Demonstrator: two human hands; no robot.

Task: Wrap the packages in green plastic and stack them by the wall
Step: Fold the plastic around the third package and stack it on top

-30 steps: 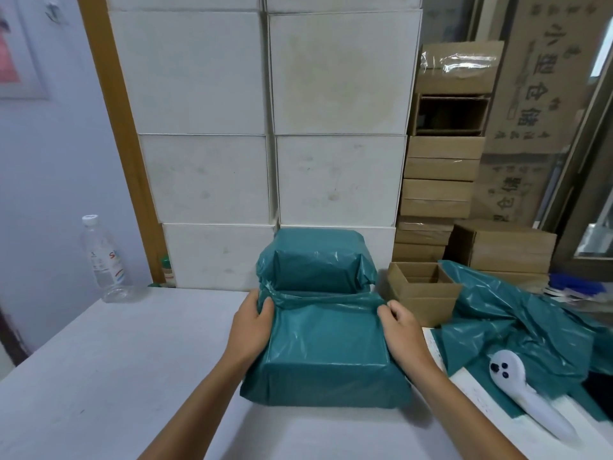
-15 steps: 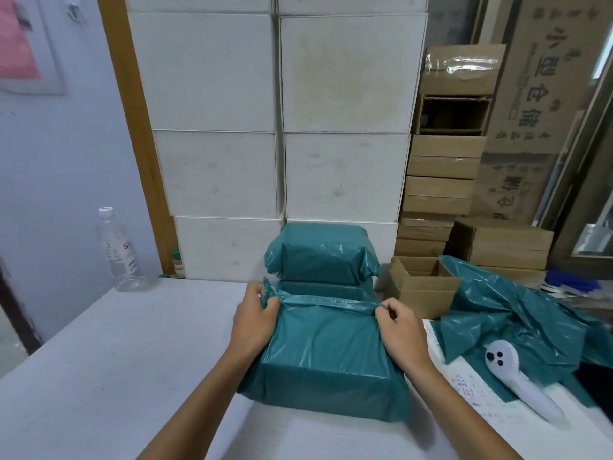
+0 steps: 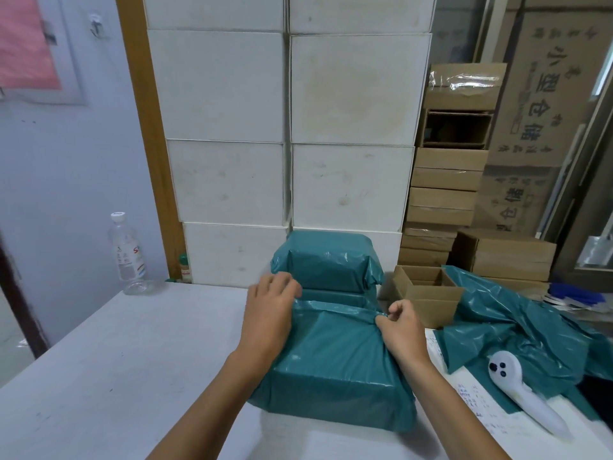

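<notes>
Counter (image 3: 132, 360) space is lying open along the left half, while the right edge is crowded by loose green plastic (image 3: 517, 330), a paper sheet and a white handheld device (image 3: 517, 390). Sealing is the step in hand: the near package (image 3: 335, 366) is sitting mid-counter, just in front of two wrapped packages (image 3: 325, 263) stacked against the white boxes at the far edge. The left hand (image 3: 268, 313) is pressing flat, fingers spread, on the flap; the right hand (image 3: 398, 323) is pinching the flap's bunched end. Next, I judge, comes tucking, then lifting onto that stack.
</notes>
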